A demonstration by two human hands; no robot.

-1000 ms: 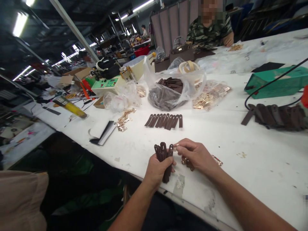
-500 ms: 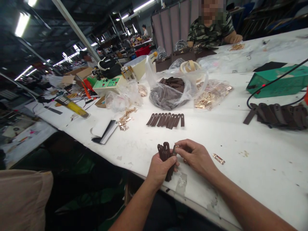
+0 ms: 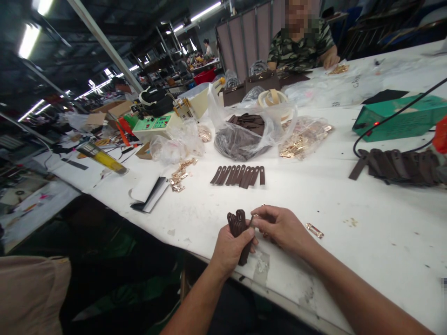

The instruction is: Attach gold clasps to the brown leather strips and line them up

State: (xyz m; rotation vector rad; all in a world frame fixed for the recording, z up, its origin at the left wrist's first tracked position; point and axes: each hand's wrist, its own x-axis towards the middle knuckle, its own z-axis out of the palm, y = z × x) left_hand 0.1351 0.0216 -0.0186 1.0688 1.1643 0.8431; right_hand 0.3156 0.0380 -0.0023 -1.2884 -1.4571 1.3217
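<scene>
The left hand clasps one strap bundle; the right hand pinches one metal fitting; one gold plate lies right.

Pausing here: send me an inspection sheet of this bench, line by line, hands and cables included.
Surface: white tabletop, smudged and specked.
Things: row of dark strips beyond the hands; loose gold-coloured piece beside the right forearm.
Clutter: gold-coloured heap, open bag of strips, tape rolls.
Grip: left hand holds a strip bundle; right hand pinches a small piece beside it, too small to identify.
Cables: black cable crosses in front of the green box.
Surroundings: person in camouflage top across the table; lit ceiling lamps.
</scene>
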